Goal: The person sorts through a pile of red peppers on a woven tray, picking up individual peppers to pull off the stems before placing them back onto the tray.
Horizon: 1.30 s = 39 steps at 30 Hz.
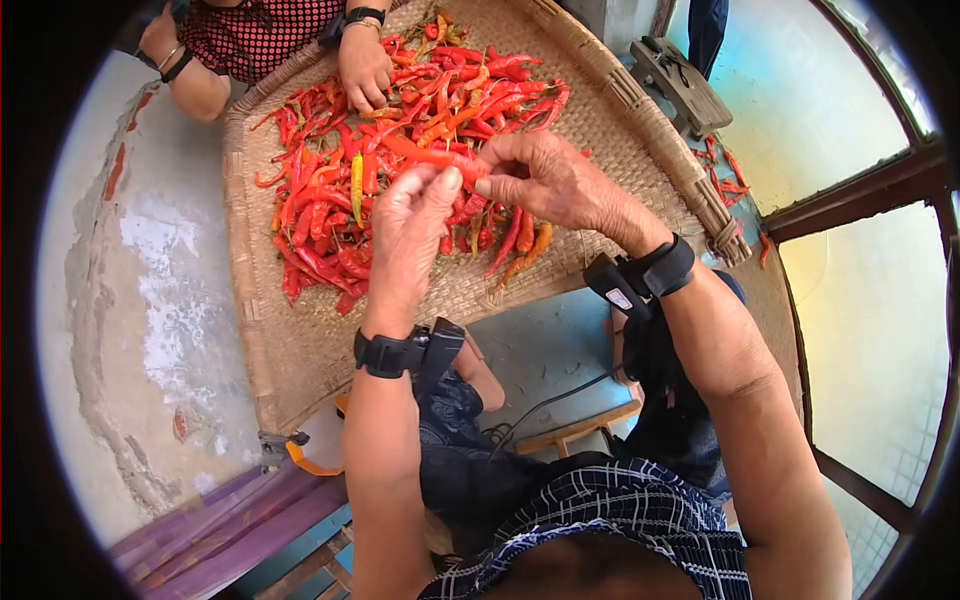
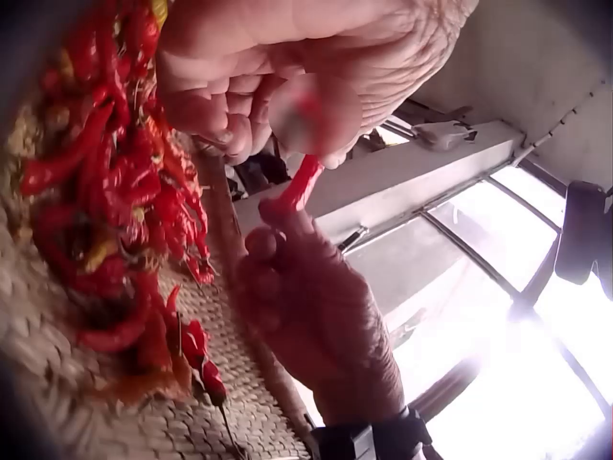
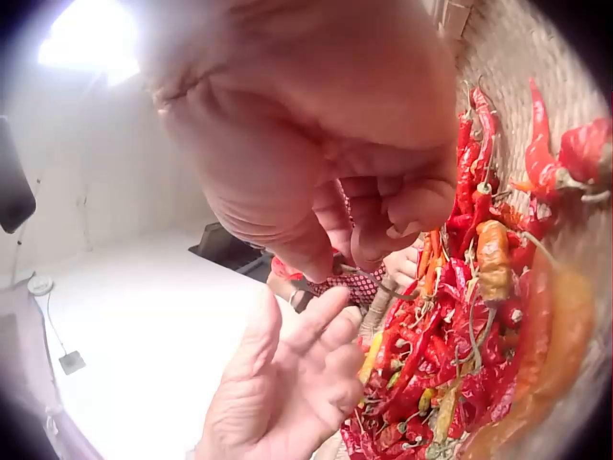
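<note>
In the head view a red pepper [image 1: 430, 155] spans the two hands above the pile. The left hand [image 1: 405, 235] has its thumb and fingertips at the pepper's middle. At its other end, the right hand [image 1: 560, 185] pinches it between thumb and fingers. Between the left hand [image 2: 326, 57] and the right hand [image 2: 316, 307], part of the red pepper [image 2: 302, 187] shows in the left wrist view. The right wrist view has the right hand [image 3: 326, 125] close up, hiding most of the pepper, with the left hand [image 3: 287, 393] below, palm showing.
Many red peppers [image 1: 320, 225], a few orange or yellow, lie on a large woven tray [image 1: 300, 350]. Another person's hand [image 1: 365, 68] rests on the pile at the top. A wooden stool [image 1: 680, 85] and some loose peppers [image 1: 730, 170] are at the right, by the window.
</note>
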### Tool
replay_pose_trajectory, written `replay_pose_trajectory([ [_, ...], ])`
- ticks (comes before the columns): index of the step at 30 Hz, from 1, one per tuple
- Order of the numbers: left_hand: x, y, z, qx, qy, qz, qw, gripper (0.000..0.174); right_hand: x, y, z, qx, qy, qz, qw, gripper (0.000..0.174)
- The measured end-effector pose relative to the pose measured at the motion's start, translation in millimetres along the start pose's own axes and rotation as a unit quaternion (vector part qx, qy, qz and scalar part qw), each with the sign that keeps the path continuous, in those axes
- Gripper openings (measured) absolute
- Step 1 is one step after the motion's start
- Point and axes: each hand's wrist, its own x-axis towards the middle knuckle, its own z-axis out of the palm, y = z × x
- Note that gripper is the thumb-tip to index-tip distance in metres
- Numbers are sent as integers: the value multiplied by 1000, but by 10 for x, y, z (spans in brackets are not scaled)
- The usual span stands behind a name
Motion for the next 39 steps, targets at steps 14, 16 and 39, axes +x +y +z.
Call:
replay_pose_trajectory([
  [14,141,-15,-595,-256,165,76,949,32,-268,57,-216,-217,-241,107,940,19],
  [16,132,-29,-352,-100,54,31,993,33,-260,97,-152,-268,-230,98,931,18],
  [39,152,-10,-420,377,337,275,818,27,-98,-26,-392,188,57,111,974,20],
])
